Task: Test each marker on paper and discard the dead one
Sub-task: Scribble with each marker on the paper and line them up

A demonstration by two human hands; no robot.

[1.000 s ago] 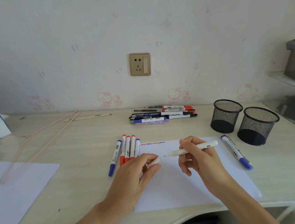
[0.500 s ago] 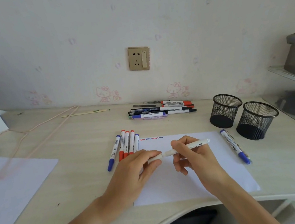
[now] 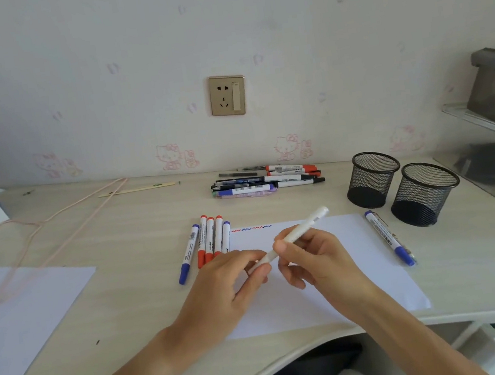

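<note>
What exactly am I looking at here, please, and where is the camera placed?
No machine: a person's two bare hands, filmed by a camera worn on the head, looking down at a desk. The right hand holds a white marker above a sheet of paper; the left hand pinches its lower end, perhaps the cap. Five markers lie beside the sheet, one blue marker on its right, a pen pile behind, and two mesh cups.

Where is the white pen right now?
Head view, centre: both hands hold the white pen above the paper, right hand gripping its barrel, left hand at its lower end.
</note>
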